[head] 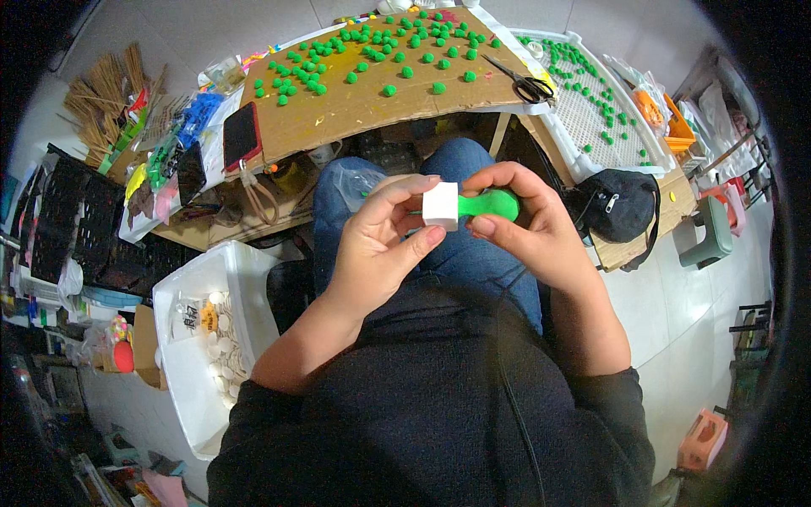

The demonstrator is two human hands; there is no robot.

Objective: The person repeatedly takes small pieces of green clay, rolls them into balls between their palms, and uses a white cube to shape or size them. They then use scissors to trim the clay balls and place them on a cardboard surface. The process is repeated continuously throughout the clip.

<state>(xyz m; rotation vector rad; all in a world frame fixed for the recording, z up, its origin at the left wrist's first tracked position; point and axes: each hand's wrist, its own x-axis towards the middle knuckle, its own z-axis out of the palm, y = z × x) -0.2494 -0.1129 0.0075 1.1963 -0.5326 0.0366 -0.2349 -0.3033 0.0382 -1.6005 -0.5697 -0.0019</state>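
Observation:
My left hand [370,250] grips a small white block [440,204] between thumb and forefinger, above my lap. My right hand [538,237] holds a bright green, soft-looking piece [491,206] with a rounded outer end. Its narrower end meets the right side of the block. A little green also shows to the left of the block; whether it is the same piece, I cannot tell. Beyond my knees, many small green balls [399,57] lie scattered over a cardboard sheet [355,120] on the table.
Black-handled scissors [532,89] and a red-cased phone [242,136] lie on the cardboard. At right are a white mesh tray [570,117] holding green balls and a black drawstring bag [618,206]. A white foam box [184,272] with pale discs stands at my left.

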